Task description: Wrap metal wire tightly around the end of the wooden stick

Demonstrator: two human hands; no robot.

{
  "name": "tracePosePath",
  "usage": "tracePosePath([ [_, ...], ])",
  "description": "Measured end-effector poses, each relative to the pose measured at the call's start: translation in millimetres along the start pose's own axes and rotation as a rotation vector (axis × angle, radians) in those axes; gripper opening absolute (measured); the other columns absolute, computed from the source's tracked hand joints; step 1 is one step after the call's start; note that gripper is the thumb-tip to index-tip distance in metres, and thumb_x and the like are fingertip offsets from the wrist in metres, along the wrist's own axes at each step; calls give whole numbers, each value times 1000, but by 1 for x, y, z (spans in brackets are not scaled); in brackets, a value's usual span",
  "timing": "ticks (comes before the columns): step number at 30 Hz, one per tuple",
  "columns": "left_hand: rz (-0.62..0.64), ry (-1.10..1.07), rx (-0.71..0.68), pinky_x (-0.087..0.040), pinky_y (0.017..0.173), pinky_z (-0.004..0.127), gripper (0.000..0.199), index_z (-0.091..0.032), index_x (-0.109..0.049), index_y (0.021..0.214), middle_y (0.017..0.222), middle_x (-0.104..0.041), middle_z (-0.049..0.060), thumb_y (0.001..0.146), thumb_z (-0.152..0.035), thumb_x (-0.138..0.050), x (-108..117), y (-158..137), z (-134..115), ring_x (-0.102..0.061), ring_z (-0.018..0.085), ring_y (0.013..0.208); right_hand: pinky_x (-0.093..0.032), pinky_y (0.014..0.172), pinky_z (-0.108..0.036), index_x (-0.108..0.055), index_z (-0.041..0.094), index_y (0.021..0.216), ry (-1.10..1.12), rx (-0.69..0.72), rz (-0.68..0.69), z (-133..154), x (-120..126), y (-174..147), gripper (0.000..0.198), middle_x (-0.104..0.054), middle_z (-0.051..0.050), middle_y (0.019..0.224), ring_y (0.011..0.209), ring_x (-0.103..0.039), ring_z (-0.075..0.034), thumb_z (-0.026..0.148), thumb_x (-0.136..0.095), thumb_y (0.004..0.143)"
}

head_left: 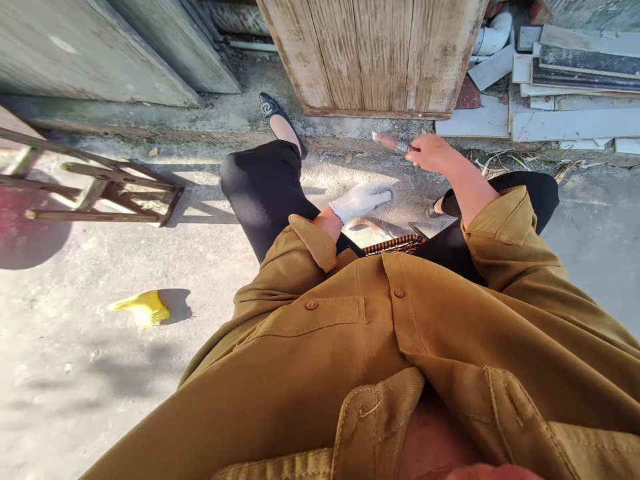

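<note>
My right hand, bare, is closed round a brown wooden-looking tool handle with a wire-like wrap and a pale tip pointing left. Whether it carries a blade is hidden by my fist. My left hand wears a white knitted glove and is held low between my knees. Its fingers are curled together; anything inside them is hidden. Just below the glove, a curved brownish piece shows near the ground, partly covered. Beneath me appears the edge of a black-and-orange woven seat.
A wooden panel stands in front of me on a concrete step. Stacked boards and a white pipe elbow lie at the right. A wooden frame, a reddish round object and a yellow object are at the left.
</note>
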State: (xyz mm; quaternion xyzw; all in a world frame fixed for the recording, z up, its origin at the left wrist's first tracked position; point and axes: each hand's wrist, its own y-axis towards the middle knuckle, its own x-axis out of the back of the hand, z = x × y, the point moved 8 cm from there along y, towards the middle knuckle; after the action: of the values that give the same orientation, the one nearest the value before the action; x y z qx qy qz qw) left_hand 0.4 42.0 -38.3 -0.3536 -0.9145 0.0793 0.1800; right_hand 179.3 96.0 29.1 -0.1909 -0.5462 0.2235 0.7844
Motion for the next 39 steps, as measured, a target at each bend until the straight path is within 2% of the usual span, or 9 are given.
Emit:
tracePosePath([
  [6,87,84,9,-36,69,31,18,-20,-74,89,68,-56,-4,100,-25,-60,-2,4,1,-48,15,68,-52,80,-41,-82,19,93,-364,58,390,10,-52,-7,11,-72,-10,80,81,-69,-27,25,-77,101],
  [11,-83,-70,110,-35,68,30,22,-17,-67,84,69,-55,-6,102,-7,-60,15,7,7,-43,12,67,-47,75,-30,-76,19,85,-70,354,709,32,-61,-39,14,-63,2,71,70,-58,-15,25,-80,96],
  [15,-125,-263,92,-42,71,30,29,-17,-68,87,74,-63,-3,109,-5,-54,16,7,3,-51,11,66,-44,68,-26,-69,19,87,445,436,305,38,4,-44,15,-63,1,76,69,-53,-13,23,-78,99],
  [19,2,-305,41,-41,63,28,27,-19,-70,84,64,-58,-2,106,-11,-57,1,6,-2,-52,12,59,-39,63,-24,-56,20,93,968,294,-157,14,52,-44,22,-55,2,82,65,-45,-9,11,-53,113],
  [23,168,-336,62,-28,50,28,24,-20,-72,87,56,-51,-3,102,-38,-75,-14,-1,-4,-39,11,48,-39,66,-26,-48,22,84,677,-30,-334,-14,53,-32,36,-54,1,84,68,-46,-8,10,-47,118],
  [28,93,-406,-161,-27,50,27,63,-17,-76,86,74,-68,5,84,-78,-90,9,-8,-23,-40,9,51,-43,83,-36,-65,17,84,260,-93,-288,-22,41,-11,26,-67,-11,91,86,-58,-21,16,-69,109],
  [31,-10,-404,-218,-31,53,28,53,-17,-77,86,73,-67,5,90,-69,-88,26,-11,-24,-42,10,54,-45,83,-39,-77,12,105,-148,-72,-66,-8,11,-3,15,-74,-18,106,96,-66,-29,21,-67,110],
  [34,-106,-347,-181,-33,56,30,32,-19,-75,83,69,-64,3,94,-49,-81,36,-11,-20,-43,11,54,-45,79,-37,-82,15,104,-376,14,299,10,-34,-11,11,-76,-13,98,89,-68,-26,20,-72,106],
  [39,-385,-253,-28,-41,61,29,24,-20,-70,78,59,-50,-2,102,-22,-64,60,-7,-7,-44,13,56,-45,76,-30,-77,18,86,-113,365,747,44,-62,-50,13,-66,1,74,72,-59,-16,21,-80,98],
])
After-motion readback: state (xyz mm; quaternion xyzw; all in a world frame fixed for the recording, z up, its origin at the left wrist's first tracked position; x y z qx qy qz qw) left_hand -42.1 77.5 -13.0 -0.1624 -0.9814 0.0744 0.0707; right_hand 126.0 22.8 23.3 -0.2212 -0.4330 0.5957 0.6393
